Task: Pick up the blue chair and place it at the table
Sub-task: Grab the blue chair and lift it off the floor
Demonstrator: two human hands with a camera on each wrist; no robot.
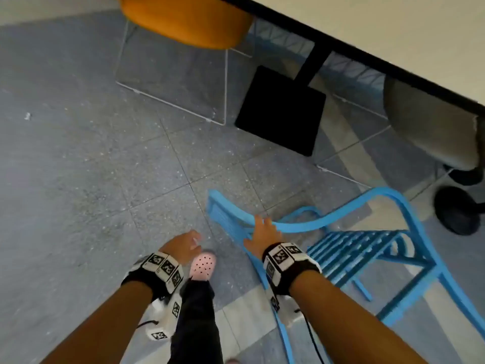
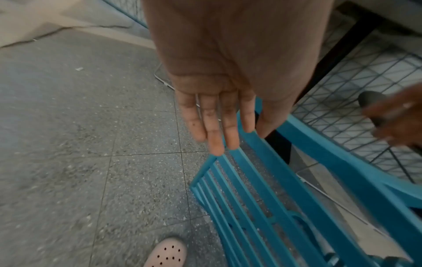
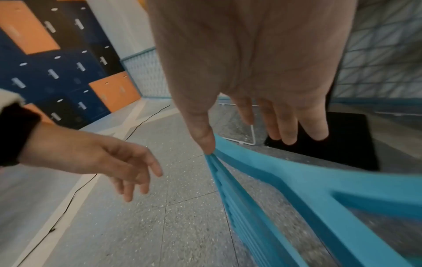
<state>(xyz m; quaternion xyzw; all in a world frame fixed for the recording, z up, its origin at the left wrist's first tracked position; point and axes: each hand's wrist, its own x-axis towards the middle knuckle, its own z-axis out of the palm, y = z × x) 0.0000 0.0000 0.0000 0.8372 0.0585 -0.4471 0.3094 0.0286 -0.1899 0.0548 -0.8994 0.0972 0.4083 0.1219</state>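
While the left hand [image 1: 185, 245] hangs free, the right hand [image 1: 263, 232] rests — seemingly ungripped — on the blue chair [image 1: 349, 248].

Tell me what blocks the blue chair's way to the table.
Nothing visible does. Bare floor lies between the blue chair and the table; the table's black base, orange chair and grey chair sit to either side.
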